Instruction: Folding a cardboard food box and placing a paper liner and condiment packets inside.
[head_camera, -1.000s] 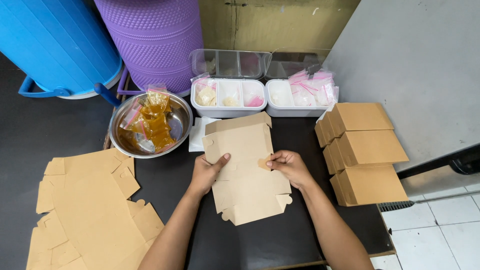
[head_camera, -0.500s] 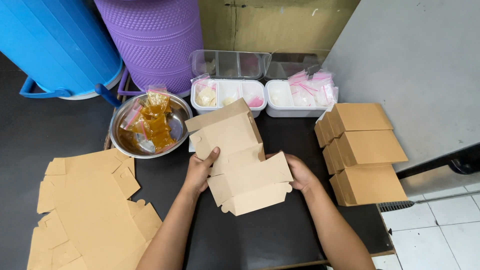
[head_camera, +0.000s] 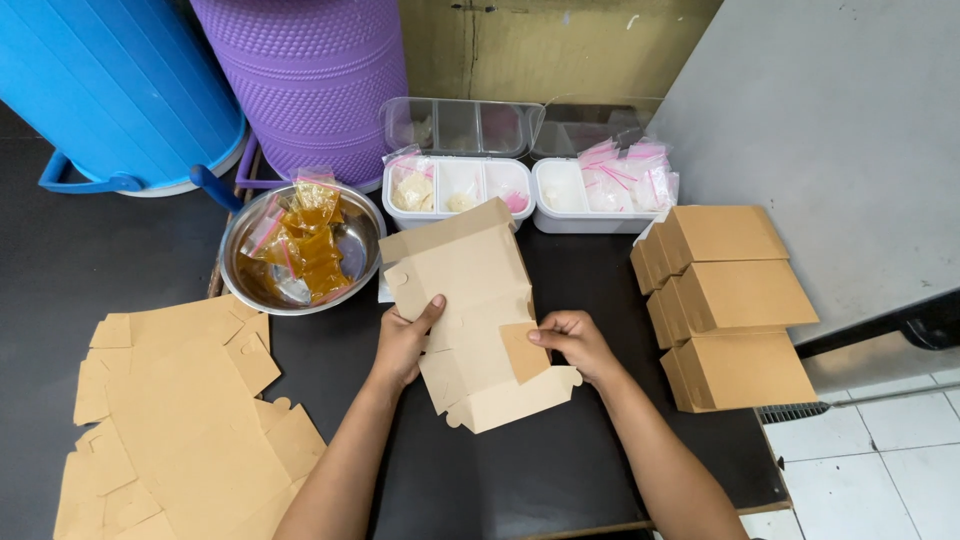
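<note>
Both hands (head_camera: 405, 345) (head_camera: 575, 345) have now raised the cardboard box (head_camera: 470, 310) flaps.

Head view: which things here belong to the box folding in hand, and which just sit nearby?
In hand:
- half-folded cardboard box, held by left hand and right hand
- stack of flat box blanks
- three folded boxes

Sitting nearby:
- steel bowl of sauce packets
- two white trays of small bags
- blue drum
- purple drum
</note>
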